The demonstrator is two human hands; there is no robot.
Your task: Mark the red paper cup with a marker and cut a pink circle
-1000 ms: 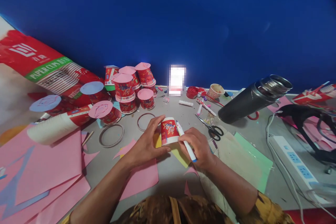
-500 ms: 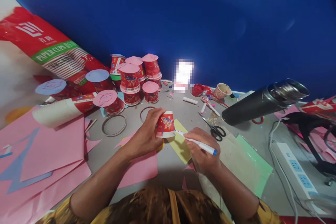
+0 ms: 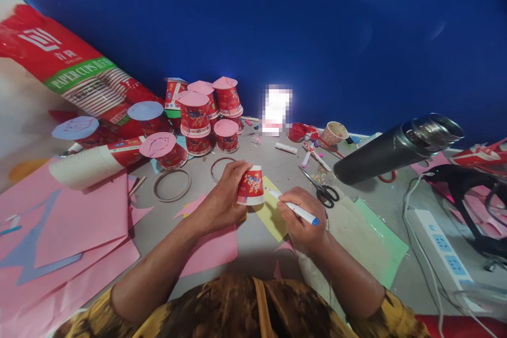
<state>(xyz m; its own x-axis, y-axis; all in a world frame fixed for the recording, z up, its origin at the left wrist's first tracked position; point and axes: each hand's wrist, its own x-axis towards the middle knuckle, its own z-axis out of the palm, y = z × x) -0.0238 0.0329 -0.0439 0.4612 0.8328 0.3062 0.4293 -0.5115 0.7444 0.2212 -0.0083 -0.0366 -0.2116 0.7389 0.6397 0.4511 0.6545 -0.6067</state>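
My left hand (image 3: 225, 198) grips a red printed paper cup (image 3: 251, 186) turned upside down, its white rim facing down. In my right hand (image 3: 303, 216) is a white marker (image 3: 296, 210) with a blue end. The marker's tip points at the cup's right side, a small gap away from it. Beneath the cup and marker lies a sheet of yellow paper (image 3: 273, 219). Pink paper (image 3: 209, 256) lies under my left wrist. Black-handled scissors (image 3: 325, 194) rest just beyond my right hand.
Upturned red cups with pink paper tops (image 3: 194, 116) stand stacked at the back left. A tape ring (image 3: 172, 186) and a sleeve of cups (image 3: 95, 161) lie left, by pink sheets (image 3: 83, 216). On the right are a black flask (image 3: 392, 148) and a power strip (image 3: 443, 253).
The marker's tip has drawn back slightly from the cup's lower right edge and sits a little higher. My left hand keeps hold of the cup in nearly the same place.
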